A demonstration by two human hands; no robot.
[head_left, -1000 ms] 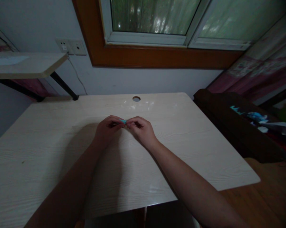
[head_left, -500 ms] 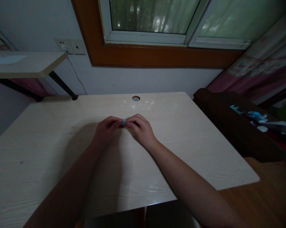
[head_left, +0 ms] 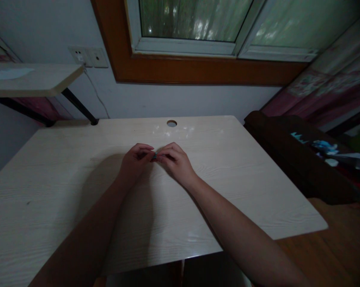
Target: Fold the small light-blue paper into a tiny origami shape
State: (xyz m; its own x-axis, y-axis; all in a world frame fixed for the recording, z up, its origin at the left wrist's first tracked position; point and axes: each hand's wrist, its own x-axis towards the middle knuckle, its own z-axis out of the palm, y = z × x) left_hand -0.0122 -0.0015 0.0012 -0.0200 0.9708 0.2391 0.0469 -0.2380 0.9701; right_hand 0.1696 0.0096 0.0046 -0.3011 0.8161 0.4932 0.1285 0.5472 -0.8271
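A small teal piece (head_left: 155,155) shows between my fingertips, mostly covered, so its kind cannot be made out. My left hand (head_left: 135,159) pinches it from the left between thumb and fingers. From the right, my right hand (head_left: 174,159) grips it with thumb and fingertips pressed together. Both hands are close together over the pale wood-grain desk (head_left: 216,179), and a shadow falls to the left of them.
A round cable hole (head_left: 172,123) is near the desk's back edge. On the left, a raised shelf (head_left: 48,77) stands on black legs. A dark brown piece of furniture (head_left: 275,159) with several small items on it is at right. Behind is a window (head_left: 192,24).
My fingers have closed further over the teal piece, so less of it shows. My right fingertips have shifted slightly left. The view has barely moved.
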